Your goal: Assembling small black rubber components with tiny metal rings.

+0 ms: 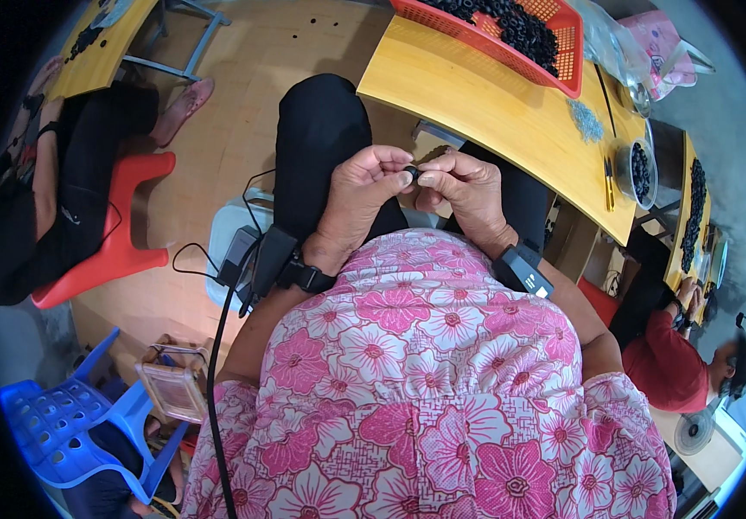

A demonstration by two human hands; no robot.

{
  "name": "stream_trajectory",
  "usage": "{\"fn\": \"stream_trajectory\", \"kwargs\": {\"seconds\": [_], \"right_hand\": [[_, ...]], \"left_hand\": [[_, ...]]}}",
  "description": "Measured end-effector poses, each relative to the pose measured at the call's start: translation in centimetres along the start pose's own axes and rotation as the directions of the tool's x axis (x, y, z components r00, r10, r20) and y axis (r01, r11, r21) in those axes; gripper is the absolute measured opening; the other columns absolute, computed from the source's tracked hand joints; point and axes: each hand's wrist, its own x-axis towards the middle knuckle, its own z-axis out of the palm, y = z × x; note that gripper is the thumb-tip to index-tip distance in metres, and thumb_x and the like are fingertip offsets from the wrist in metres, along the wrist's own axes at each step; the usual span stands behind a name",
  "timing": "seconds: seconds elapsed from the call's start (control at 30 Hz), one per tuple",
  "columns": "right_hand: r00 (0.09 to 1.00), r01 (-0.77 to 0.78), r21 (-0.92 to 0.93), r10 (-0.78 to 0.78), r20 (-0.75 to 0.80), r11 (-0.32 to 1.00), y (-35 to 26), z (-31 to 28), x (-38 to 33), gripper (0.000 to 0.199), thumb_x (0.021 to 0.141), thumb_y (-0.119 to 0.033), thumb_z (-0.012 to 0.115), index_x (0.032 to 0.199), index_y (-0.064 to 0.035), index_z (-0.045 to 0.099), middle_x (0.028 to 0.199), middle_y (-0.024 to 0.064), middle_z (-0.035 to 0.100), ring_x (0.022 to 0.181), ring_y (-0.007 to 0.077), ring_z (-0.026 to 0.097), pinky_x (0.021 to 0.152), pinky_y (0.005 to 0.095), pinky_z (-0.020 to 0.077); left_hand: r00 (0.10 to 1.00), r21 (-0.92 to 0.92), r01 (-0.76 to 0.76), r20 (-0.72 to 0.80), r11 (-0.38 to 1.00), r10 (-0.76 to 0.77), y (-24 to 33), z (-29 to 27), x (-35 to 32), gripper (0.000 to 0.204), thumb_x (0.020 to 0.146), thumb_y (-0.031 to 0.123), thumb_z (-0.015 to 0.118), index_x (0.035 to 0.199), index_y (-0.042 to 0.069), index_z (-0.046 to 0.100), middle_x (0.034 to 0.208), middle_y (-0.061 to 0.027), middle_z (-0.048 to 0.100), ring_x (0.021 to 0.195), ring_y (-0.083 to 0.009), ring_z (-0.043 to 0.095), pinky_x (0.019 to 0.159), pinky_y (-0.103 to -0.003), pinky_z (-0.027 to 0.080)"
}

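Above my lap, a small round black part sits between both hands at the fingertips. My left hand pinches it from the left with thumb and forefinger. From the other side, my right hand closes its thumb and fingers on the same part. Its exact kind is too small to make out. On the yellow table ahead stands a red plastic basket heaped with black ring-like parts. A clear tub at the table's right holds more black pieces.
A small heap of pale bluish bits and a yellow-handled tool lie on the table. Clear plastic bags stand behind. A red stool with a seated person is left, a blue chair lower left. Another person works right.
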Motion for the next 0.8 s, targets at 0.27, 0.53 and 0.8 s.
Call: {"fn": "stream_trajectory", "kwargs": {"seconds": [0.27,0.53,0.8], "right_hand": [[0.992,0.128,-0.143,-0.130,0.001,0.981,0.22,0.20,-0.18,0.010,0.082,-0.008,0.068,0.088,-0.0007,0.068,0.073,0.0014,0.061,0.060,0.0046,0.053,0.052,0.0180,0.0427],[0.968,0.244,-0.300,-0.248,0.027,0.922,-0.42,0.89,-0.23,0.013,0.085,-0.007,0.063,0.097,-0.0022,0.067,0.079,0.0031,0.059,0.061,0.0054,0.053,0.054,0.0186,0.0446],[0.997,0.077,-0.074,-0.075,0.021,0.994,0.48,0.28,0.24,0.014,0.085,-0.004,0.062,0.098,0.0001,0.066,0.081,0.0044,0.063,0.062,0.0067,0.055,0.056,0.0189,0.0458]], "left_hand": [[1.000,-0.001,0.028,0.008,1.000,-0.028,0.20,0.02,-0.06,0.020,0.086,0.000,0.058,0.105,0.002,0.055,0.099,-0.0047,0.056,0.087,-0.0106,0.057,0.078,-0.025,0.051],[1.000,-0.036,0.023,-0.008,0.999,-0.023,-0.01,0.09,0.07,0.021,0.087,0.001,0.057,0.107,0.003,0.054,0.097,-0.0036,0.056,0.087,-0.0098,0.056,0.079,-0.024,0.050],[1.000,-0.036,0.024,0.007,0.999,-0.023,-0.06,-0.03,0.04,0.021,0.087,0.003,0.058,0.108,0.003,0.054,0.095,-0.0039,0.056,0.086,-0.0102,0.056,0.079,-0.024,0.049]]}}
